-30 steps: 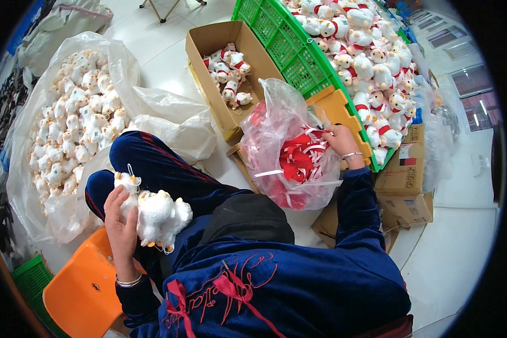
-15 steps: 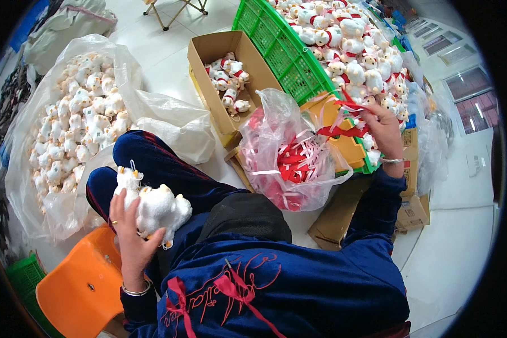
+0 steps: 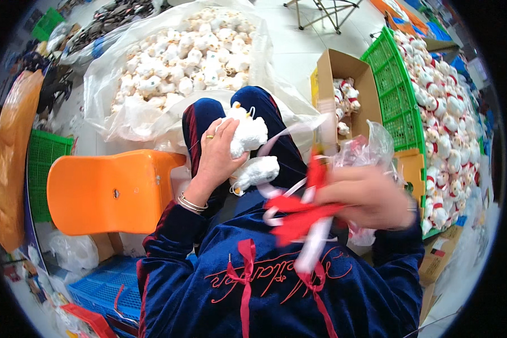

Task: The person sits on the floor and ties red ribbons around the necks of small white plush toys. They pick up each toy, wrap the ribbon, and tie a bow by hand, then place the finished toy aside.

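At least two white plush toys (image 3: 250,135) lie on the thighs (image 3: 267,101), just right of the left hand (image 3: 218,152), whose loosely bent fingers hold the upper one. Right of them, the right hand (image 3: 372,197), blurred, grips red and white ribbons (image 3: 296,214). Ahead, a translucent sack (image 3: 98,93) contains similar toys (image 3: 180,67); leftward stands an orange chair (image 3: 96,194).

We hold our left hand (image 3: 221,151) at ten o'clock of the view, fingers bent toward one, while our right hand (image 3: 374,198), blurred, is near three o'clock, fingers bunched toward nine.
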The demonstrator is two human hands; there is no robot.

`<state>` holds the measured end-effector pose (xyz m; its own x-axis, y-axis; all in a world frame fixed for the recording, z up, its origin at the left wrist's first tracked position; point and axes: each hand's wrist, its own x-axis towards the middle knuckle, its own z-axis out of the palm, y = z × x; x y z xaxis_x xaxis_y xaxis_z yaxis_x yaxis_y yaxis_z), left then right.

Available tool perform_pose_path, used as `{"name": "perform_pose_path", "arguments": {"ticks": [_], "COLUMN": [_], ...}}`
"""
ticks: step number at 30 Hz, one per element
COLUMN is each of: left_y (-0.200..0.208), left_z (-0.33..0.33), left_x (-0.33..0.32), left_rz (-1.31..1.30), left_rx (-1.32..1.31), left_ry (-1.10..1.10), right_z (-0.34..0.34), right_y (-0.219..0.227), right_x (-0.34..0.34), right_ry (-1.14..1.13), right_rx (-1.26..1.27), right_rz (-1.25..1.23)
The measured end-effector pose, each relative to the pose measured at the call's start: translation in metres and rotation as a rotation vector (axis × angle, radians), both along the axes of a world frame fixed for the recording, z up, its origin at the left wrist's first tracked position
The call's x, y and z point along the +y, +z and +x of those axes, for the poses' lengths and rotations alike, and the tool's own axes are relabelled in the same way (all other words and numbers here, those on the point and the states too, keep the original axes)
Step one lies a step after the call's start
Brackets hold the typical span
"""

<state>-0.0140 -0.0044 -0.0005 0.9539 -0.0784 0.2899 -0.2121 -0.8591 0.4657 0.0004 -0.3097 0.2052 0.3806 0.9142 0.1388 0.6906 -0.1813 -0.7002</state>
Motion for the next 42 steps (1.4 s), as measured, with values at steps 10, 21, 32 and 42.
{"name": "perform_pose_path", "arguments": {"ticks": [10,21,32,42], "left_y": [0.013,0.046,0.069,0.087], "left_z": [-0.026,-0.040,-0.025,0.012], "left_x": [0.027,0.022,0.004,0.001], "left_rz": [-0.321,-0.547,-0.893,-1.121], "left_rx": [-0.018,-0.052,0.160,0.809], "left_ry": [-0.053,0.020,-0.200,-0.352], "right_z": [0.029,0.048,0.051,0.090], "right_y": [-0.044,-0.088,-0.090,-0.082], "right_x": [0.066,0.022,0.023,0.060], "right_ry": [-0.006,-0.103,-0.186,-0.294], "right_rx": [0.262,0.193,0.580,0.865], "right_rz": [-0.439,-0.322,-0.091,0.083]}}
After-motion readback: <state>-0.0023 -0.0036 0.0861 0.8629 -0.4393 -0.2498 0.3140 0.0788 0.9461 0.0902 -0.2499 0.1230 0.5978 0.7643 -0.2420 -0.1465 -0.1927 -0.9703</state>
